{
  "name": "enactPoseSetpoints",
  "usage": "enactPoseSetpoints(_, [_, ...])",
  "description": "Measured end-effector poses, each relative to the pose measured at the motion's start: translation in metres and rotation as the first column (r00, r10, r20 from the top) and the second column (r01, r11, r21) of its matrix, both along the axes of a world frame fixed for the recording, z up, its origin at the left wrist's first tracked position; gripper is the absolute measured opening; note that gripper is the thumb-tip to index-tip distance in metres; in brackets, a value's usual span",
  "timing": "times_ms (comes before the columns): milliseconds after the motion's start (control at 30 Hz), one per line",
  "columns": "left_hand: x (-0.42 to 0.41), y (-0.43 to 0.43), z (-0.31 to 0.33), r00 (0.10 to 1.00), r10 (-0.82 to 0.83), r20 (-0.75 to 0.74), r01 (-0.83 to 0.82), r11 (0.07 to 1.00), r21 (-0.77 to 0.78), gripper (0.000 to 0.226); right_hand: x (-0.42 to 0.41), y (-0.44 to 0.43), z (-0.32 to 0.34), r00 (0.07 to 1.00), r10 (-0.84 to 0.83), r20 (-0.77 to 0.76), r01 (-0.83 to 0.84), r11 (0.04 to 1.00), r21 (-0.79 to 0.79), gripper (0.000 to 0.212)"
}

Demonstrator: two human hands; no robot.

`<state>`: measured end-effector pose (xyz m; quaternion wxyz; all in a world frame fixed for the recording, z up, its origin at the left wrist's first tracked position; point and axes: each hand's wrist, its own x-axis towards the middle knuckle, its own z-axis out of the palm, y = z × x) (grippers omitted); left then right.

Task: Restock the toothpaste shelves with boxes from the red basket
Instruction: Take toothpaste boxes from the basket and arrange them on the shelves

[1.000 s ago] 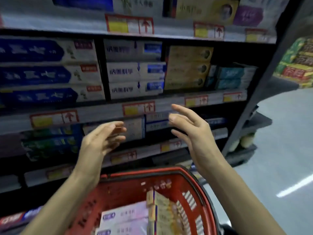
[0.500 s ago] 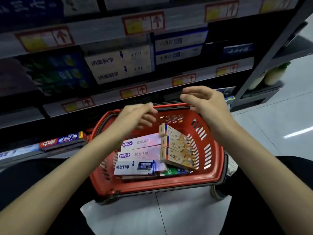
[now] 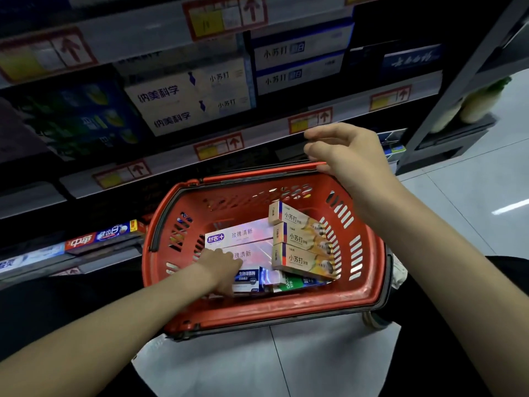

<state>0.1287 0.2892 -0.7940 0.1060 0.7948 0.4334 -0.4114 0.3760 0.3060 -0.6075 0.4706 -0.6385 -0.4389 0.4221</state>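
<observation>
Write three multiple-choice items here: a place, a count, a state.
1. Where is the left hand?
A) on a shelf
B) in the red basket
C) on the floor
2. How many tan boxes lie side by side in the basket?
A) one
B) five
C) three
3. What does the right hand hold?
A) nothing
B) a pink box
C) a bottle
Answers: 1 B, it reaches inside it; 2 C, three lie in a row; 3 A, its fingers are empty.
</observation>
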Motion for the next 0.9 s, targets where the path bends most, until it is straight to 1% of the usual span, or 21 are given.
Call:
enactPoseSetpoints(133, [-0.008, 0.000, -0.009, 0.999, -0.043, -0.024, 0.044, 0.999, 0.022, 0.068, 0.004, 0.000, 0.002, 0.999, -0.021, -0.028, 0.021, 1.000, -0.005, 0.021])
enactPoseSetpoints(267, [-0.011, 0.002, -0.013, 0.999, -0.020, -0.050, 0.021, 1.000, 0.023, 0.062, 0.009, 0.001, 0.004, 0.998, -0.046, -0.050, 0.045, 0.999, -0.021, 0.020])
enactPoseSetpoints(367, [-0.002, 0.007, 0.000, 0.996, -0.019, -0.089, 0.017, 1.000, -0.018, 0.057, 0.013, 0.003, 0.006, 0.997, -0.049, -0.063, 0.047, 0.999, -0.025, 0.019])
enactPoseSetpoints(433, [0.008, 0.015, 0.022, 0.997, -0.002, -0.077, -0.001, 0.999, -0.034, 0.058, 0.015, 0.004, 0.008, 0.997, -0.044, -0.061, 0.042, 0.999, -0.034, 0.019])
enactPoseSetpoints(467, [0.014, 0.020, 0.036, 0.998, 0.022, -0.051, -0.023, 0.999, -0.028, 0.059, 0.015, 0.005, 0.008, 0.998, -0.036, -0.057, 0.034, 0.998, -0.044, 0.018])
enactPoseSetpoints(533, [0.024, 0.028, 0.067, 0.995, 0.084, 0.051, -0.084, 0.996, 0.013, 0.062, 0.015, 0.005, 0.006, 0.999, -0.014, -0.047, 0.010, 0.997, -0.078, 0.018])
enactPoseSetpoints(633, [0.034, 0.032, 0.116, 0.950, 0.121, 0.289, -0.172, 0.973, 0.156, 0.067, 0.010, 0.003, 0.003, 0.999, 0.042, 0.001, -0.041, 0.990, -0.132, 0.016])
enactPoseSetpoints(667, [0.036, 0.031, 0.129, 0.923, 0.106, 0.371, -0.197, 0.956, 0.217, 0.066, 0.007, 0.002, 0.002, 0.998, 0.056, 0.021, -0.052, 0.987, -0.149, 0.018])
enactPoseSetpoints(733, [0.038, 0.029, 0.152, 0.866, 0.035, 0.499, -0.232, 0.912, 0.339, 0.065, 0.000, 0.000, -0.002, 0.994, 0.090, 0.055, -0.079, 0.980, -0.184, 0.032])
enactPoseSetpoints(800, [0.039, 0.028, 0.167, 0.822, -0.050, 0.567, -0.243, 0.870, 0.430, 0.066, -0.009, -0.002, -0.004, 0.989, 0.127, 0.077, -0.109, 0.972, -0.209, 0.044])
enactPoseSetpoints(833, [0.039, 0.028, 0.172, 0.806, -0.084, 0.586, -0.248, 0.851, 0.463, 0.067, -0.012, -0.003, -0.004, 0.989, 0.132, 0.066, -0.116, 0.972, -0.203, 0.044])
enactPoseSetpoints(900, [0.040, 0.030, 0.177, 0.773, -0.114, 0.624, -0.275, 0.826, 0.491, 0.073, -0.016, -0.004, -0.001, 0.994, 0.106, -0.011, -0.106, 0.981, -0.163, 0.036])
